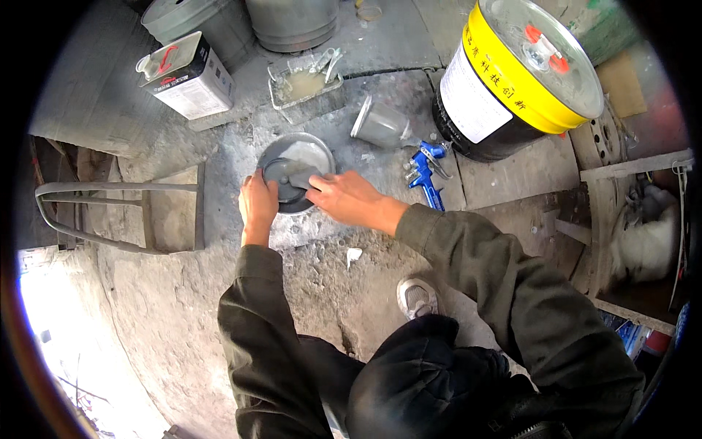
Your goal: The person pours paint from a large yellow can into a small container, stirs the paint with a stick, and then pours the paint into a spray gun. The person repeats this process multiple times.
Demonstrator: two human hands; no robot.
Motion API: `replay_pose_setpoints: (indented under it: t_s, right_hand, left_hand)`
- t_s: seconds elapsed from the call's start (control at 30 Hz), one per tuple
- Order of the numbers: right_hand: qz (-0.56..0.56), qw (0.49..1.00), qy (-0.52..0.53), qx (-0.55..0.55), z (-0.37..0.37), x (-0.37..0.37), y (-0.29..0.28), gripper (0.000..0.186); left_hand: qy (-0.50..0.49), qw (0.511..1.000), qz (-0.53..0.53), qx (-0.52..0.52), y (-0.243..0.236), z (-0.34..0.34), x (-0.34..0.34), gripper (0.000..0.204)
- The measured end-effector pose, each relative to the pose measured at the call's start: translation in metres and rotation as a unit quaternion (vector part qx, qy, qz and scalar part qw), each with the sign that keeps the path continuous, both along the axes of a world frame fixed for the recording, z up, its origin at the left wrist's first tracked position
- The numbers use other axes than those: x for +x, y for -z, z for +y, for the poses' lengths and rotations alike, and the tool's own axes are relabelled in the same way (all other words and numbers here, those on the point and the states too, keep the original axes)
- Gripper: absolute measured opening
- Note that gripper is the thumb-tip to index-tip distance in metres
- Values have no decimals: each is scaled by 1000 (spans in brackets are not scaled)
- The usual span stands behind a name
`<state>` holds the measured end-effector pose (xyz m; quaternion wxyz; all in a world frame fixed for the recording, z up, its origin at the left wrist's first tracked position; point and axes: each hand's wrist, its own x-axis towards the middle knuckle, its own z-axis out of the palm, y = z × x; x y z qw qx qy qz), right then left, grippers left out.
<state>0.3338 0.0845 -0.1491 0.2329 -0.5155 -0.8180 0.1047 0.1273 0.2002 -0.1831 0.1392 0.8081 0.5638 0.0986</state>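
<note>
Both hands at the round metal basin [327,151], which sits on the grey-coated floor ahead of me, between my shoes and the stained tub [322,110]. My left hand [257,200] is partly closed at the basin's left edge, fingers curled; I cannot tell whether it grips the rim or the dark round piece [271,171] inside. Presumably it steadies things against the other hand. My right hand [349,197] comes in over the right rim, fingers and thumb drawn together on a grey flat piece [301,178], material unclear. Working over the basin would likely catch drips. The blue spray gun [424,175] lies to the right, within reach; its cloudy cup [385,123] is on its side, narrow end toward the gun, joint not clear. Rectangular solvent-type can [194,91] with red handle stands upper left; yellow-and-black drum [497,88] stands beyond the gun, probably kept aside to leave elbow room.
</note>
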Motion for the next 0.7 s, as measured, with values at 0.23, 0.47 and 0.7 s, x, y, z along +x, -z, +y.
replay_pose_setpoints:
  t_s: [0.23,0.47,0.7]
  right_hand:
    - [301,935,144,-121,12,-2,-3,18]
    - [94,992,80,-19,-2,-3,-10,14]
    - [34,998,32,36,-7,9,-1,10]
  left_hand:
    - [47,981,-174,-71,-25,-20,16,82]
    - [43,994,-92,40,-18,-6,5,46]
    - [44,996,-78,-25,-20,-10,23,65]
